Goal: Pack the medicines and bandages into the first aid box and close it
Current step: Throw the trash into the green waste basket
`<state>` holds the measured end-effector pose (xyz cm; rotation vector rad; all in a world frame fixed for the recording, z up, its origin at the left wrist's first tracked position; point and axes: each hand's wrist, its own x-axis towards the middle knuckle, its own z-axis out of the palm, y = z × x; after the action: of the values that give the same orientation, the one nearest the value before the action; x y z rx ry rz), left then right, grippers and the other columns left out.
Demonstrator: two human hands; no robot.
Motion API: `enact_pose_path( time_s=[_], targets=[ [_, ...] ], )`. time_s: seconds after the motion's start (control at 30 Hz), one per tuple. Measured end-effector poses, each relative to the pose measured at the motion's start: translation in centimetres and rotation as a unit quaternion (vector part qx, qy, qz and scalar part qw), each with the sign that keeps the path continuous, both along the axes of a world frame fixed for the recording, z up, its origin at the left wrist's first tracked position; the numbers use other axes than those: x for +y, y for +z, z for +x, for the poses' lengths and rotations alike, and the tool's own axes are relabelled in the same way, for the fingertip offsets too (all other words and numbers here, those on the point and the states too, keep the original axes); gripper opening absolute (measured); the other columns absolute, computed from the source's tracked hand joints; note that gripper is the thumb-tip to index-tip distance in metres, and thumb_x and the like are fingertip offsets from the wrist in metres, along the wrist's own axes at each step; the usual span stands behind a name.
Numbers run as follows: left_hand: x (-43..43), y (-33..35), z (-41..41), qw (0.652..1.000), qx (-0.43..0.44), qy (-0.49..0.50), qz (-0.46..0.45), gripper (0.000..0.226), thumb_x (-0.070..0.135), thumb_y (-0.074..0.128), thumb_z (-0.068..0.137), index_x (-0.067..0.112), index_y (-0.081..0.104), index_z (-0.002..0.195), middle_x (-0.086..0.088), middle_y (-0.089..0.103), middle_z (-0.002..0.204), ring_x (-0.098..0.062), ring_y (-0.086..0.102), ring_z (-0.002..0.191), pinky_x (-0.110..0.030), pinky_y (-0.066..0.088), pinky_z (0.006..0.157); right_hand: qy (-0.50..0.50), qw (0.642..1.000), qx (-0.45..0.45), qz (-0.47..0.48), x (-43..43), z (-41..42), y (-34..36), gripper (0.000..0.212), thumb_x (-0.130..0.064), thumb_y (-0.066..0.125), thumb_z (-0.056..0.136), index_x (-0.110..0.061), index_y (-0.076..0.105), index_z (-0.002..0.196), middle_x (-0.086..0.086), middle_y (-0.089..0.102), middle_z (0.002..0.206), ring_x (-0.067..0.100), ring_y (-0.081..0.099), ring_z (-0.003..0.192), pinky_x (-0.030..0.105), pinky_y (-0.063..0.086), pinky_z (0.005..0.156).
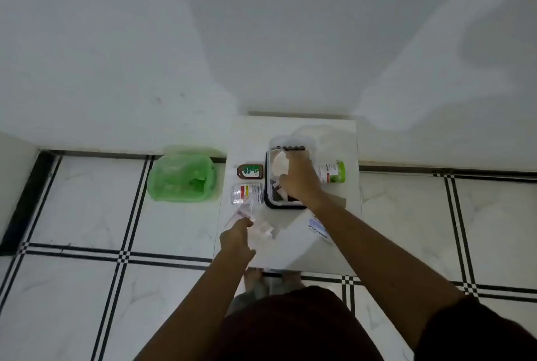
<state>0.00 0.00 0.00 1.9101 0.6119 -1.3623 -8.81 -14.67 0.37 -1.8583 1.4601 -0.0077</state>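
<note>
Packing is under way. The right hand (299, 180) reaches into the open box (268, 200), its grip hidden. Left of the box, the left hand (236, 237) pinches a clear packet (250, 211); that likely goes in next, then the bottles (250, 171).

box (268, 183): clear plastic, black-rimmed | bin liner (181, 174): thin green translucent plastic | floor (87, 206): glossy veined tile

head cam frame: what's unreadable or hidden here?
- First aid box contents: head view, mostly covered by the right hand.
- Brown bottle label: too small and blurred.
- Clear packet at the left hand: transparent, contents and grip unclear.
</note>
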Motion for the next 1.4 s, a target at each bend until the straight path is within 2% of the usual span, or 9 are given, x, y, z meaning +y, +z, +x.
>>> enact_pose_path(
  time_s=[0.17,0.23,0.33,0.67,0.83,0.97,1.03,1.27,1.4],
  targets=[
    [1.4,-4.0,-0.4,0.998,-0.019,-0.051,0.031,0.061,0.028,0.066,0.073,0.005,0.052,0.128,-0.019,0.054,0.122,-0.031,0.05,0.098,-0.035,0.054,0.085,0.022,0.995,0.055,-0.078,-2.9,1.1,-2.2,0.053,-0.003,0.062,0.078,-0.009,0.04,0.126,0.012,0.045,0.13,0.031,0.035,0.122,0.034,0.043,0.074],
    [1.6,-5.2,-0.5,0.999,-0.014,-0.038,0.024,0.058,0.03,0.065,0.073,0.004,0.055,0.124,-0.015,0.052,0.116,-0.028,0.047,0.097,-0.047,0.047,0.096,0.043,0.994,0.077,-0.071,-3.4,1.2,-3.4,0.052,-0.003,0.061,0.078,-0.009,0.041,0.126,0.012,0.047,0.128,0.031,0.036,0.122,0.034,0.043,0.075],
    [1.0,-5.5,-0.2,0.998,-0.039,0.014,0.039,0.046,0.019,0.073,0.078,0.002,0.055,0.116,-0.013,0.055,0.104,-0.028,0.054,0.093,-0.042,0.049,0.094,0.068,0.99,0.101,-0.073,-3.8,0.9,-4.2,0.039,-0.005,0.058,0.081,-0.009,0.052,0.119,0.013,0.052,0.123,0.03,0.04,0.121,0.037,0.045,0.078],
    [0.7,-0.9,0.7,0.981,-0.193,0.006,-0.021,0.015,0.017,0.059,0.075,0.006,0.055,0.066,-0.009,0.06,0.068,-0.031,0.062,0.07,-0.029,0.039,0.055,0.116,0.955,0.146,-0.231,-1.4,-0.7,3.2,0.02,-0.02,0.054,0.082,-0.011,0.061,0.099,0.007,0.059,0.104,0.03,0.051,0.099,0.042,0.039,0.079],
    [2.6,2.2,4.9,0.968,-0.226,0.054,-0.097,0.012,0.014,0.066,0.077,0.003,0.06,0.077,-0.008,0.06,0.072,-0.022,0.056,0.062,-0.03,0.045,0.056,0.025,0.992,-0.099,-0.074,0.3,2.4,8.4,0.003,-0.015,0.058,0.074,-0.013,0.057,0.073,-0.002,0.055,0.064,0.019,0.051,0.064,0.031,0.042,0.059],
    [3.3,1.5,11.2,0.958,-0.263,0.075,-0.086,0.014,0.014,0.069,0.076,0.003,0.062,0.081,-0.008,0.06,0.079,-0.02,0.055,0.068,-0.028,0.045,0.053,-0.033,0.985,-0.16,0.057,1.1,8.7,6.0,0.012,-0.013,0.063,0.066,-0.007,0.054,0.061,0.003,0.052,0.056,0.022,0.05,0.059,0.033,0.047,0.057],
    [3.8,-0.2,14.9,0.958,-0.27,0.076,-0.068,0.015,0.015,0.069,0.074,0.003,0.062,0.08,-0.011,0.061,0.081,-0.023,0.055,0.069,-0.027,0.043,0.049,-0.079,0.978,-0.158,0.109,1.6,12.3,3.2,0.014,-0.015,0.065,0.063,-0.011,0.053,0.058,0.008,0.056,0.06,0.024,0.054,0.06,0.041,0.053,0.06],
    [3.7,-8.9,27.4,0.968,-0.25,0.032,0.002,0.012,0.011,0.065,0.073,0.004,0.056,0.069,-0.011,0.055,0.069,-0.028,0.052,0.06,-0.026,0.041,0.049,-0.123,0.973,-0.061,0.186,2.6,25.2,-7.9,0.026,-0.006,0.056,0.067,-0.015,0.038,0.051,0.013,0.051,0.062,0.024,0.046,0.052,0.033,0.035,0.051],
    [1.6,-15.3,35.6,0.968,-0.247,-0.037,0.041,0.015,0.008,0.06,0.072,0.003,0.051,0.061,-0.008,0.05,0.058,-0.03,0.051,0.059,-0.032,0.044,0.055,-0.138,0.968,-0.002,0.21,1.7,33.1,-15.1,0.008,-0.008,0.054,0.069,-0.009,0.049,0.063,0.012,0.057,0.068,0.024,0.05,0.056,0.031,0.039,0.051]
  ],
)
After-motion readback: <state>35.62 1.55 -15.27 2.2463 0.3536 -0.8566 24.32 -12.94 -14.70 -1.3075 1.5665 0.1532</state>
